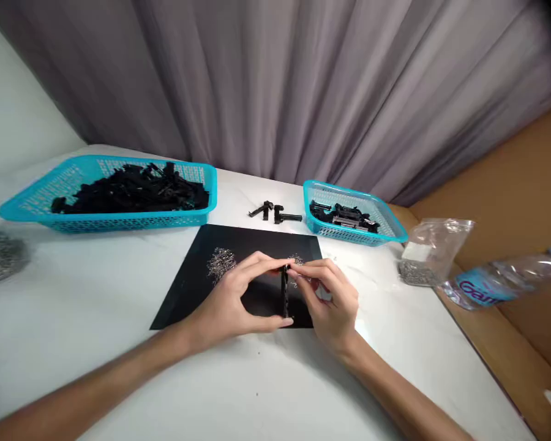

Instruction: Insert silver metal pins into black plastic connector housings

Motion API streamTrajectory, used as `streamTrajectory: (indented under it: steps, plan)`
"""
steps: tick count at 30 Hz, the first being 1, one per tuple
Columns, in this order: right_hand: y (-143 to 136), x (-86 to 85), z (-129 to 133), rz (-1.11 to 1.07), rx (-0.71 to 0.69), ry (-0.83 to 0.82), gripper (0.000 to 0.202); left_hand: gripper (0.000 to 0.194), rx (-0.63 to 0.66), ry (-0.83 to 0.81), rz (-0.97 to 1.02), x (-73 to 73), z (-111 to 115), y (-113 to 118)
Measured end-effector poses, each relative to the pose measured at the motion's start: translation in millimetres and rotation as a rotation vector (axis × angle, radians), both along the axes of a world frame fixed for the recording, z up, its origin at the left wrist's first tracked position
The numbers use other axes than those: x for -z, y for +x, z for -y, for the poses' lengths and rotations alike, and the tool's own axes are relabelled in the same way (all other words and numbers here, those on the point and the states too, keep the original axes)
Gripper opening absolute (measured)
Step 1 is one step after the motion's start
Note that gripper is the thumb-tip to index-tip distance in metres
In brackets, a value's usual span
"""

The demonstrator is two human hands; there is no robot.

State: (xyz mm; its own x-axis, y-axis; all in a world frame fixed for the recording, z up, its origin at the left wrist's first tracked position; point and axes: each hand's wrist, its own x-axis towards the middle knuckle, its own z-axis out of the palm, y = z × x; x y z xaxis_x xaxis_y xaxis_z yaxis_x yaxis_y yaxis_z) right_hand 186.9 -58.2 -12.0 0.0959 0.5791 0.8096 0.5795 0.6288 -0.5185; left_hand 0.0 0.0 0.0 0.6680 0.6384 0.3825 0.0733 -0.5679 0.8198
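Observation:
A narrow black plastic part (284,293) stands upright over the black mat (183,294). My left hand (232,300) grips it between the thumb at its lower end and the fingers at its top. My right hand (330,300) is closed in a pinch at the part's upper end; whatever tiny thing its fingertips hold is hidden. On the mat lie two heaps of small silvery metal pieces: a left heap (221,263) beside my left hand, and a right heap (296,261) partly covered by my fingers.
A large blue basket (133,222) full of black parts stands at left, a smaller blue basket (356,234) at right. Between them lie a few black parts (280,215). Clear bags of metal pieces (417,272) and a plastic bottle (500,282) are at the sides.

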Motion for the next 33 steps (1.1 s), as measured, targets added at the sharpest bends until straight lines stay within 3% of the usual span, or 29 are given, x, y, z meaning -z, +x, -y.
streamTrajectory:
  steps: [9, 16, 27, 33]
  plan:
    - [6.6, 1.4, 2.0, 0.113, -0.008, 0.056, 0.034, 0.074, 0.026, -0.086, 0.032, -0.6, 5.1, -1.6]
    - [0.6, -3.9, 2.5, 0.045, 0.011, -0.05, 0.022, 0.074, 0.024, -0.095, 0.043, 1.4, 5.2, -1.7]
    - [4.1, -16.1, 9.8, 0.456, 0.233, 0.011, 0.014, 0.071, -0.034, -0.016, -0.014, 3.2, 6.1, -0.1]
    - [-0.5, -18.7, 13.6, 0.432, 0.312, -0.03, 0.008, 0.072, -0.059, 0.068, -0.048, 1.1, 7.2, 4.4]
